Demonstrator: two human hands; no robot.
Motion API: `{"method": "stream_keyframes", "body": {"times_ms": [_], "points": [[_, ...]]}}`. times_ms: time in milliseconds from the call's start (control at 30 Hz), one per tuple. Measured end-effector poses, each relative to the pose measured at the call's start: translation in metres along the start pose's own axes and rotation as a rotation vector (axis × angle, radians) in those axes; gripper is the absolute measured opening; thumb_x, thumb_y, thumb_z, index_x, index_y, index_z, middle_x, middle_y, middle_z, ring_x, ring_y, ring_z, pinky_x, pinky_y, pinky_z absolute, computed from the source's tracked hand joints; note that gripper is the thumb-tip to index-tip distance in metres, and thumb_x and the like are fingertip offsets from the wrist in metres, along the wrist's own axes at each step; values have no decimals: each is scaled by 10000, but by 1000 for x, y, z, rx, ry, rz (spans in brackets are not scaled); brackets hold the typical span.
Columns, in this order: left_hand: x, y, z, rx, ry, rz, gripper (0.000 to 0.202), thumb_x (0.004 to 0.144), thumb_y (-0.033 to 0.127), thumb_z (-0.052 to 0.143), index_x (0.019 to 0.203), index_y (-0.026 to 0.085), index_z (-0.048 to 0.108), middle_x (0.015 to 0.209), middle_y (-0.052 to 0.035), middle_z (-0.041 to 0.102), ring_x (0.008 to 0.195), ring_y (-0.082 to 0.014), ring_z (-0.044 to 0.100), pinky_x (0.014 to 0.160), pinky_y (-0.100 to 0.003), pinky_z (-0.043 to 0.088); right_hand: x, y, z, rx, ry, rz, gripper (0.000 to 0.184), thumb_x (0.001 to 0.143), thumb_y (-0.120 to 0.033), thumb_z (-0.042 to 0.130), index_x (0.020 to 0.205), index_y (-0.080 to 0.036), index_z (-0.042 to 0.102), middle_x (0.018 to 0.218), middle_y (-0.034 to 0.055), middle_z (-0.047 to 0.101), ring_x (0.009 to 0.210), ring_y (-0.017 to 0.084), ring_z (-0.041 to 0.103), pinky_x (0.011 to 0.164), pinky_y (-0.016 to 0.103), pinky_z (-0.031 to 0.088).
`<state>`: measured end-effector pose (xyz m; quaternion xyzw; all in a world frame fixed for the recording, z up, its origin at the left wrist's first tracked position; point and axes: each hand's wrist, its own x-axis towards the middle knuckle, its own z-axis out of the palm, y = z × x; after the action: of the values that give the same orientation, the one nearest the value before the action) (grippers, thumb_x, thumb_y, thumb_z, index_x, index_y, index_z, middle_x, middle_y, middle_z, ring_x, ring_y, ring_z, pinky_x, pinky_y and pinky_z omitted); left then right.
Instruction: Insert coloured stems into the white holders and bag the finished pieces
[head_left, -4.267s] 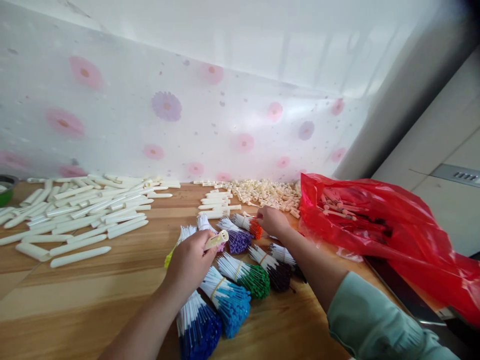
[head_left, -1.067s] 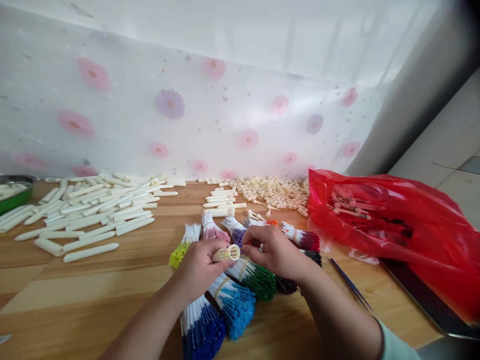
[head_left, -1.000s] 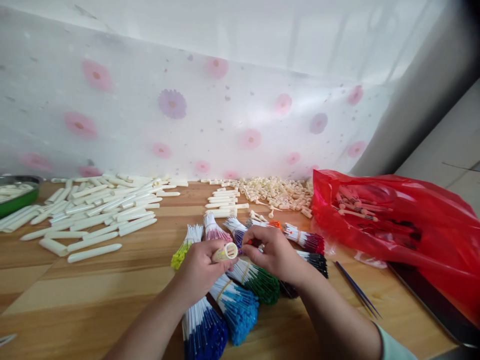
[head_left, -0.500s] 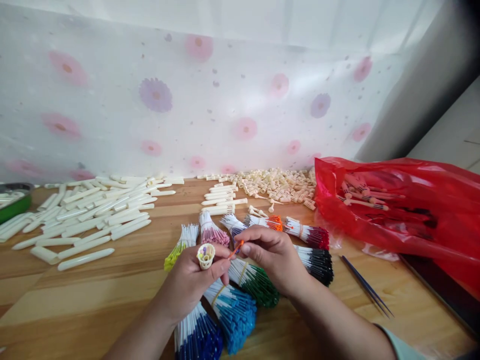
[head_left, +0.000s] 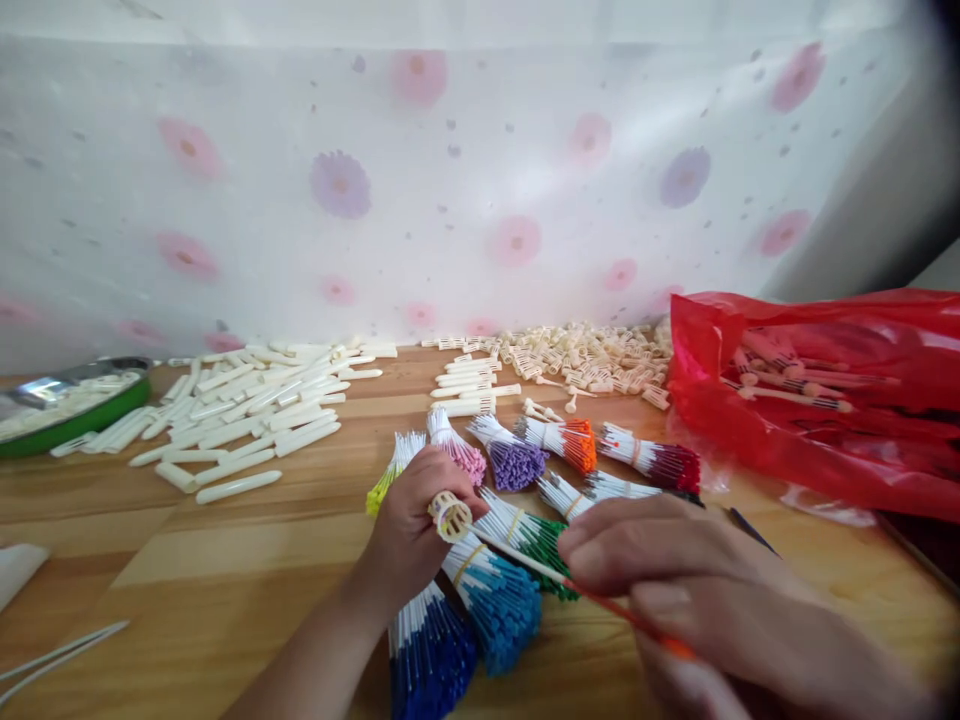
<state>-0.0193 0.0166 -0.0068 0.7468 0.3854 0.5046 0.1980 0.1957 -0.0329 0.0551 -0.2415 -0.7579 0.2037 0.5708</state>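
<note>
My left hand (head_left: 412, 530) is closed around a small cream slotted plastic cup (head_left: 451, 517), its open mouth facing me and to the right. Large and a little blurred at the lower right, my right hand (head_left: 697, 590) pinches a thin stick (head_left: 525, 562), white along one half and orange at the other end. The white end reaches the cup's mouth; whether it is inside, I cannot tell. Below the hands lie bundles of white sticks with coloured ends: light blue (head_left: 499, 610), dark blue (head_left: 431, 650), and green (head_left: 544, 545) partly behind my right fingers.
More bundles stand behind, among them purple (head_left: 516, 460), orange (head_left: 574, 440) and dark red (head_left: 660, 460). Cream tubes (head_left: 247, 400) are heaped left, beside a green tray (head_left: 97, 425). Small slotted parts (head_left: 585, 355) pile up at the back. A red plastic bag (head_left: 825, 440) lies right.
My right hand has moved right and closer to the camera, with the stick now stretched toward the cup. My left hand has turned the cup's mouth toward the right. The view has shifted left.
</note>
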Motion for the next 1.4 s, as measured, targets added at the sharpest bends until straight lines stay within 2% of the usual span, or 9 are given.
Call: {"method": "stream_keyframes", "body": {"times_ms": [167,300,400,500,633,800,1033,1267,1400], "points": [[2,6,0,52,-53,11,302,869,331,547,605,185,554,621,-9,562,663,-155,502,662,-293,410,9,5,9,-106,-139,-113,432,774,-48,628,1127,-279,537,905,57,717,816,200,691,714,317,595],[1,7,1,95,-84,-22,310,869,347,529,601,190,533,615,-16,555,665,-164,495,646,-298,408,13,13,18,-128,-130,-175,366,777,-36,587,1090,-224,552,897,81,713,821,196,690,734,304,585],[-1,6,1,123,-92,5,294,873,337,523,618,189,529,616,-10,528,664,-164,484,641,-294,392,13,20,28,-166,-131,-215,289,794,-43,569,1045,-185,571,860,89,698,773,173,670,698,281,568],[-2,5,0,156,-127,17,250,884,377,505,724,193,559,701,-18,547,726,-177,499,693,-301,405,11,30,35,-226,-128,-172,234,807,-67,557,999,-193,603,857,76,672,736,172,629,653,300,538],[-2,8,-3,178,-177,0,284,890,462,469,920,194,560,870,-51,560,873,-212,508,796,-331,414,7,42,36,-288,-138,-131,234,808,-57,557,993,-184,619,912,82,642,782,178,593,681,314,509],[-1,10,-6,217,-193,19,297,917,438,421,1037,193,539,972,-75,555,966,-226,492,846,-343,415,8,48,33,-363,-91,-134,216,797,-56,579,949,-200,633,832,53,577,730,157,550,625,291,479],[-2,3,-4,382,-145,96,366,923,466,379,1022,177,580,944,-94,571,921,-228,534,808,-344,442,10,52,37,-272,-80,-26,147,766,-59,606,804,-198,635,768,17,520,701,128,535,598,242,459],[-3,1,-2,617,-47,155,340,921,444,404,971,177,609,893,-79,593,834,-221,547,727,-332,419,12,54,43,-148,-50,164,142,774,-71,581,750,-192,650,780,21,545,712,131,559,644,239,485],[-3,1,-2,711,-24,154,332,922,425,413,969,169,620,869,-76,603,793,-220,538,693,-333,402,12,58,47,-26,-54,330,130,772,-98,590,690,-183,645,748,14,556,699,126,559,626,220,470]]}}
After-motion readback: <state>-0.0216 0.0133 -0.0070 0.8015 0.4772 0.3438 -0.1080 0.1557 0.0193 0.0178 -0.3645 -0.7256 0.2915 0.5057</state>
